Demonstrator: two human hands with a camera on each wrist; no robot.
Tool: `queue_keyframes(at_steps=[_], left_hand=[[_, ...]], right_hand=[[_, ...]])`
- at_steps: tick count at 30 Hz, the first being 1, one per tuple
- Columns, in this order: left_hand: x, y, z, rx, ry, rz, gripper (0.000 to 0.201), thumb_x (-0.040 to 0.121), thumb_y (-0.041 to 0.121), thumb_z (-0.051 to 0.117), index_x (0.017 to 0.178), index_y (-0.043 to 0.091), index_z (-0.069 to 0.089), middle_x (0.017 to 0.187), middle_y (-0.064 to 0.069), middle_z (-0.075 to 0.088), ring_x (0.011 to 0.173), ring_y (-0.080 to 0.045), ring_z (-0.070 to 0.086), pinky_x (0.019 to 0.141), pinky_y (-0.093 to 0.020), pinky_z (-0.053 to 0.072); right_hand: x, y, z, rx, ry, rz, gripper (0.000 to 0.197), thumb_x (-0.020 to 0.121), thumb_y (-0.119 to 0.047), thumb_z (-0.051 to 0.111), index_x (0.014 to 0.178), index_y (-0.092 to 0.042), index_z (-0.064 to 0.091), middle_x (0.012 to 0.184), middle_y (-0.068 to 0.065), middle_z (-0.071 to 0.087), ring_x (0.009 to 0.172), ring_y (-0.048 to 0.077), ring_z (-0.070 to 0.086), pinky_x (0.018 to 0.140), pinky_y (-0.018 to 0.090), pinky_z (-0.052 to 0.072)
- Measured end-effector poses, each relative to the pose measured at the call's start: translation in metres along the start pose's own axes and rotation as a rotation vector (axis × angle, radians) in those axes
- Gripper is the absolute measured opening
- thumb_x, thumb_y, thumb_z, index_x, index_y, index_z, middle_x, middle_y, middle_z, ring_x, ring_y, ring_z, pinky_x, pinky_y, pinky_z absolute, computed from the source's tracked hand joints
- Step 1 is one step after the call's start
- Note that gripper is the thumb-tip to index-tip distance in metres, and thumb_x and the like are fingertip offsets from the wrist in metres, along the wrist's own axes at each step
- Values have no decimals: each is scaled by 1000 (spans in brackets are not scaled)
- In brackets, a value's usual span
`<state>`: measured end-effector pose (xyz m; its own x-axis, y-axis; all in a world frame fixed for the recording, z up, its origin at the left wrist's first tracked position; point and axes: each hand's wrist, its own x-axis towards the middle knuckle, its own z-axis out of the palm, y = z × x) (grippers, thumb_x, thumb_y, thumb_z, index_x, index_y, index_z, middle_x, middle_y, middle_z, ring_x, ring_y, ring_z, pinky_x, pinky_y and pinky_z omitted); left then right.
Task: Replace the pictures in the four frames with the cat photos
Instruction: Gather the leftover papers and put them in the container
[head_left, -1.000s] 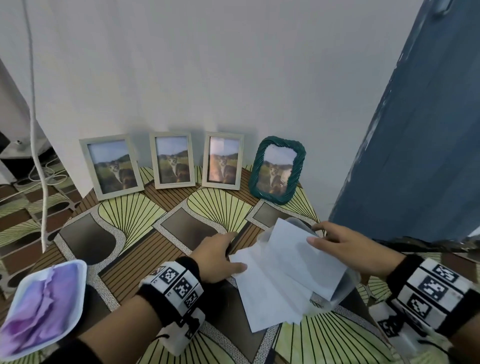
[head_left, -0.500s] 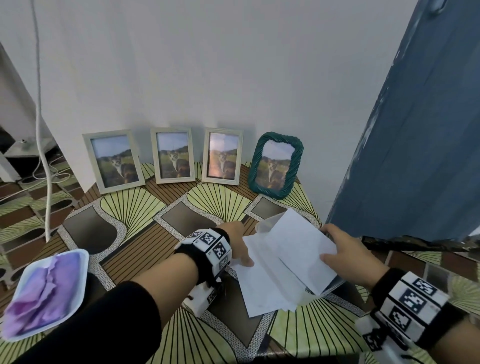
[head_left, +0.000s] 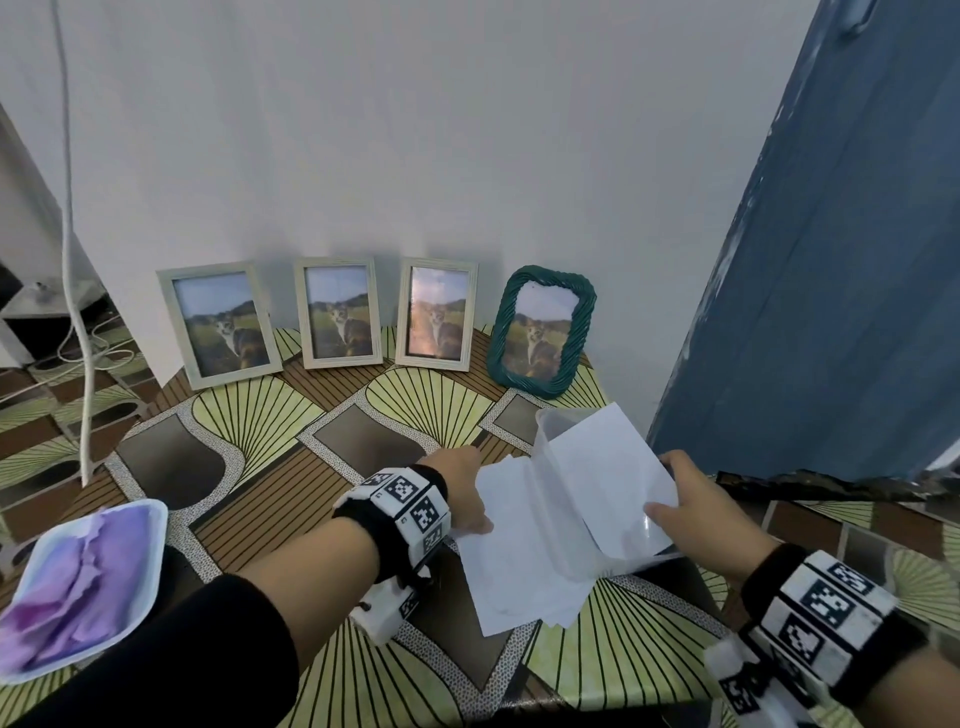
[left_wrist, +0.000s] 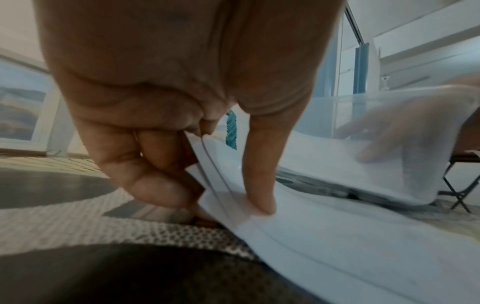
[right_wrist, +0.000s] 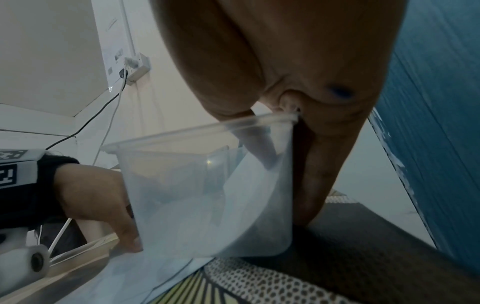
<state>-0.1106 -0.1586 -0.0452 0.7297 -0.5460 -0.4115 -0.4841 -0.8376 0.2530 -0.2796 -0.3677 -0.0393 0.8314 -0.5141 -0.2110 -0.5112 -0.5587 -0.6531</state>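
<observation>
Both hands have slid rightward since a moment ago, and the clear plastic container (head_left: 563, 499) now stands tipped up more steeply on the loose white sheets (head_left: 511, 566). Left hand (head_left: 462, 491) has its grip closed on the left edge of those sheets, thumb on top and curled fingers (left_wrist: 155, 185) beneath (the wrist view shows the pinch plainly). Right hand (head_left: 696, 512) grips the container's rim, thumb inside against a white sheet (head_left: 605, 467) leaning in it, fingers outside. All this sits toward the right edge of the patterned counter (head_left: 249, 421).

Along the counter's far edge, leaning on the white wall (head_left: 415, 130), stand four frames in a row, each showing a cat photo: three pale ones (head_left: 218, 325) (head_left: 338, 312) (head_left: 435, 314) and a green twisted-rope frame (head_left: 543, 332) nearest the far right corner. Near the left edge lies a white tray (head_left: 156, 551) holding crumpled purple paper (head_left: 83, 582). A blue door (head_left: 831, 260) stands at the right.
</observation>
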Motion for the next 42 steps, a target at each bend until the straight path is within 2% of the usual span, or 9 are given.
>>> queue_keyframes(at_steps=[6,10,16,24,30,33,36,39,42], left_hand=[[-21,-42,-5,-53,55,13,54,74,32,78,116,23,45,116,1,61,101,-21,61,90,-41,54],[-43,-74,-11,-58,141,33,67,77,24,76,132,26,39,119,7,59,97,-13,57,82,-27,50],[-73,-105,-21,-142,331,116,64,77,25,77,128,42,43,103,22,55,90,-2,57,77,-22,49],[-106,-100,-19,-211,557,293,61,80,20,74,128,49,48,107,37,51,96,11,48,82,-18,39],[-118,-90,-12,-241,576,345,58,85,16,67,133,44,49,124,15,57,113,-5,49,99,-32,42],[-121,-88,-7,-277,584,360,61,86,12,65,132,47,49,122,12,56,114,-6,49,96,-27,43],[-124,-87,-2,-455,626,378,72,83,5,66,131,54,45,119,23,56,109,6,52,90,-11,44],[-124,-87,2,-757,707,298,78,81,5,72,131,54,38,104,14,62,90,-3,65,73,-22,58],[-121,-87,12,-897,795,213,63,83,8,72,127,44,44,110,16,59,98,1,59,79,-24,56]], right_hand=[[-6,-13,1,-115,-34,-9,31,97,-9,49,126,-13,40,120,9,57,106,23,55,85,32,46],[-9,-30,6,-334,-52,-72,39,96,-9,44,134,-13,34,120,11,56,107,28,56,89,37,50],[-13,-47,13,-566,112,-225,62,95,-43,48,146,-18,23,136,4,45,123,24,47,96,45,48],[-36,-89,54,-112,264,-595,41,97,-41,50,136,-26,52,134,-9,56,124,6,47,102,21,34],[-38,-115,103,138,-53,-539,43,91,-39,62,131,-29,51,123,-10,61,116,10,54,101,39,47],[-36,-119,119,331,-210,-444,40,90,-30,66,126,-33,49,116,-11,62,109,10,58,95,41,53],[-32,-120,129,456,-227,-409,39,92,-20,64,125,-35,50,113,-9,65,107,14,62,84,35,54],[-31,-121,134,552,-207,-418,38,94,-15,60,120,-42,53,110,-12,67,104,13,64,75,29,52],[-32,-124,139,622,-154,-437,43,95,-11,57,118,-48,54,113,-14,66,108,10,62,85,34,56]])
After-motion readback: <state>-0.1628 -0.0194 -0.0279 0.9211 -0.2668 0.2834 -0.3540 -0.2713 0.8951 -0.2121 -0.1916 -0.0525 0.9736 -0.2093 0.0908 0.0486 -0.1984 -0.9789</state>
